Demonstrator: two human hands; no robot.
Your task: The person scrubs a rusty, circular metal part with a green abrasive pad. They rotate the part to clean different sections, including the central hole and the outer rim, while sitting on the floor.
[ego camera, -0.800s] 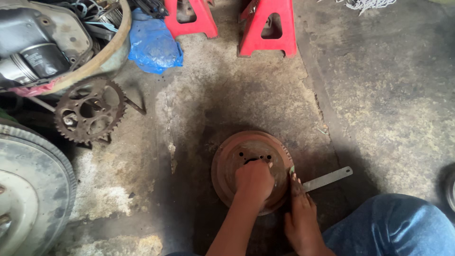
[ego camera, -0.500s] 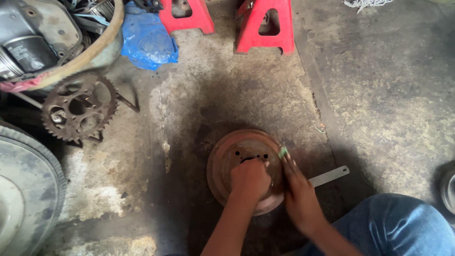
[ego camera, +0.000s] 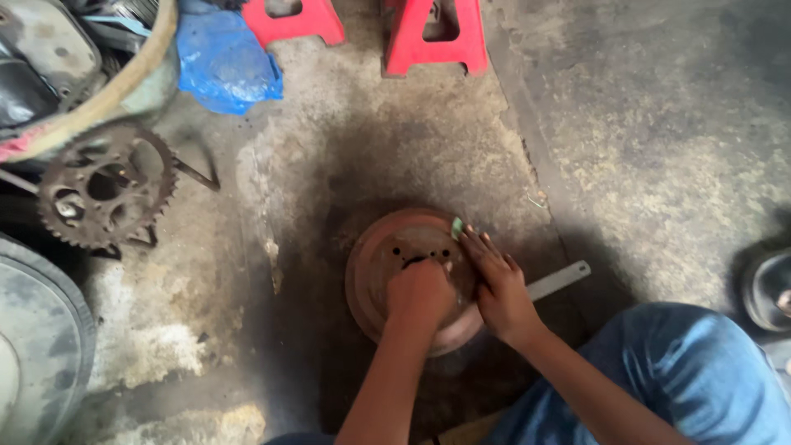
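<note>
Since a moment ago, your right hand (ego camera: 498, 284) is sliding up along the rim of the rusty round drum (ego camera: 387, 264) on the floor, its fingers (ego camera: 476, 247) together, pinching a small green piece (ego camera: 456, 226). Your left hand (ego camera: 422, 290) is staying fisted on the drum's centre; what it is gripping is hidden. A flat metal bar (ego camera: 560, 280) is lying just right of your fingers, partly covered.
</note>
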